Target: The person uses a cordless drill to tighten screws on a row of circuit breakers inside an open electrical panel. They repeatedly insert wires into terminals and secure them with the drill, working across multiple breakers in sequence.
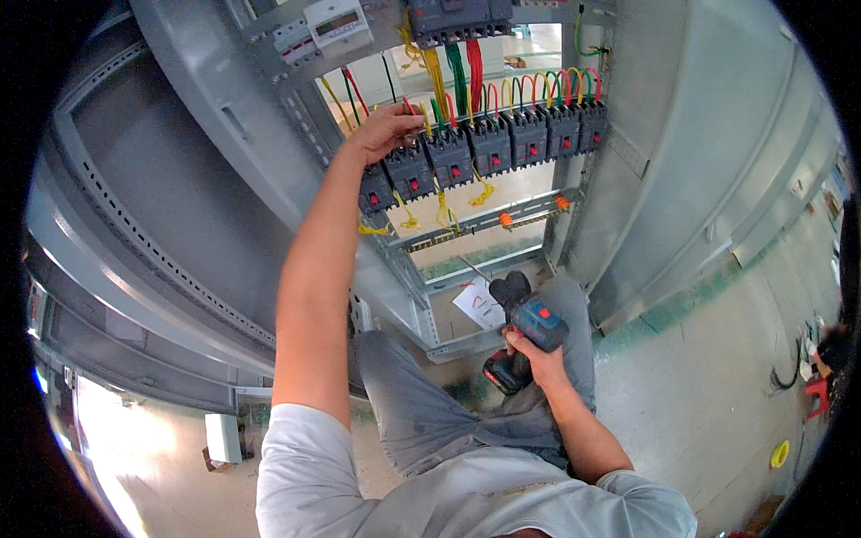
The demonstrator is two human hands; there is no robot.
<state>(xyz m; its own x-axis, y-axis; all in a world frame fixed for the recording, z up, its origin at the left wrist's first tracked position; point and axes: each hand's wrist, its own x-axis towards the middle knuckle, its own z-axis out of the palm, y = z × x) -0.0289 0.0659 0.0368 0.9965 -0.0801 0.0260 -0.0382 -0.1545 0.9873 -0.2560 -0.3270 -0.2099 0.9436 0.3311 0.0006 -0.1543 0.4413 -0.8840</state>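
My left hand (387,132) reaches up to the top terminals of a row of dark circuit breakers, near the row's left end. Its fingers are closed on a wire there; a red wire end and a yellow wire (426,118) show at the fingertips, and I cannot tell which is gripped. Below it sits a black breaker (410,175) with a red switch. My right hand (536,359) is wrapped round the grip of a blue and black cordless drill (536,323), held over my right thigh. The drill's long thin bit points up and left, toward the cabinet's lower frame.
Bundled yellow, green and red wires (474,76) drop from a larger breaker (457,20) above. Yellow wires (446,213) hang below the row. A rail with orange insulators (506,220) crosses lower down. Paper (480,307) lies in the cabinet base. Metal panels (646,152) stand at both sides.
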